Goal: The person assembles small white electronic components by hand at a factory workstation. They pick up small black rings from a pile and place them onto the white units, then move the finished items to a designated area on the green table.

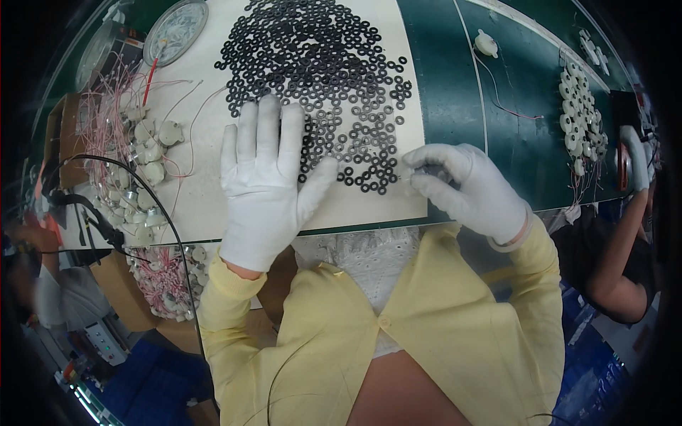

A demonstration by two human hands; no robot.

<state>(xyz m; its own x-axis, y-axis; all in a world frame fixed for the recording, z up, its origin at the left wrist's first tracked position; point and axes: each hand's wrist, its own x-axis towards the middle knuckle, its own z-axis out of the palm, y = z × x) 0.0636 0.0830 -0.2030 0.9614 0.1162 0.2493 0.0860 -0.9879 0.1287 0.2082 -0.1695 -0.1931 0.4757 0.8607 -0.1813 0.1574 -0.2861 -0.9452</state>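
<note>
Many small black rings [298, 50] lie spread over a pale sheet [408, 206] on the table, piled densely at the far side and more loosely nearer me. My left hand [263, 170], in a white glove, is flat with fingers spread, its fingertips over the left edge of the rings. Some rings are hidden beneath it. To the right of the near rings, my white-gloved right hand [469, 188] is closed, thumb and fingers curled toward each other. A small greyish, see-through bit shows at its fingertips; what it is I cannot make out.
Round cream parts with pink wires [149, 153] heap up at the left, near a round metal dish [176, 32] and a red stick [150, 82]. More such parts [579, 117] lie on the green tabletop [447, 85] at right. Other people's arms [625, 241] show at both sides.
</note>
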